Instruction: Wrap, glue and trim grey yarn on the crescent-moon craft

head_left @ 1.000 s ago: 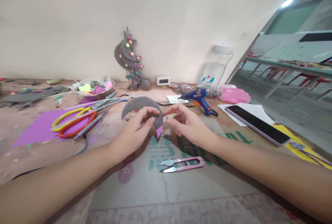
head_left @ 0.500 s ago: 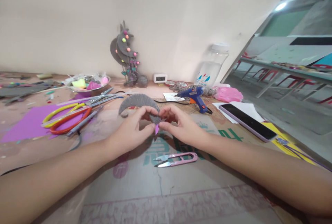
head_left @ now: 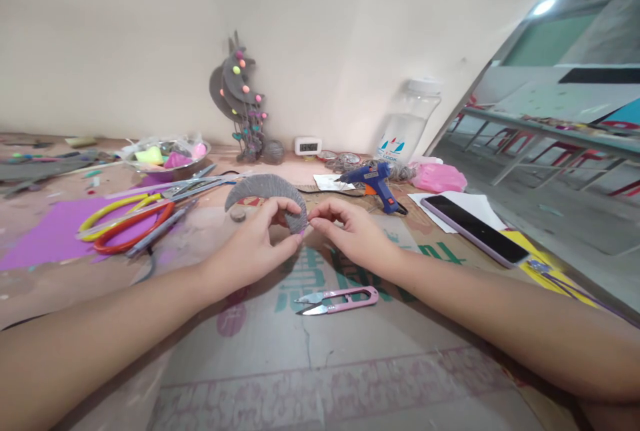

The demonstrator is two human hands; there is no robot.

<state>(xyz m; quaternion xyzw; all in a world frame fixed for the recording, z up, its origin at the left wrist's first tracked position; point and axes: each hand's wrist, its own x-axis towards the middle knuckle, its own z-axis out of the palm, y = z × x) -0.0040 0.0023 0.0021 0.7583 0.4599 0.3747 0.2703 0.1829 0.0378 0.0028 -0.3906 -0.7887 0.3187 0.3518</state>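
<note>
A crescent (head_left: 270,188) wrapped in grey yarn rises above the cardboard, its lower tip between the fingers of my left hand (head_left: 265,238). A small bit of purple shows at that tip, by my left thumb. Close beside it, my right hand (head_left: 353,231) is closed in a pinch; whatever lies between its thumb and forefinger is too small to make out. Pink-handled thread snips (head_left: 345,300) lie on the cardboard just below both hands, blades toward the left.
Scissors (head_left: 133,218) lie on purple sheet (head_left: 45,228) at left. Behind stand a bowl of scraps (head_left: 167,166), a decorated crescent ornament (head_left: 240,91) and a small clock (head_left: 307,145). Rightward are a blue glue gun (head_left: 377,184), a bottle (head_left: 407,124) and a phone (head_left: 473,228).
My right fingers have drawn slightly away from the crescent's tip and closed into a tighter pinch. My left hand still holds the crescent, and more of its lower end now shows.
</note>
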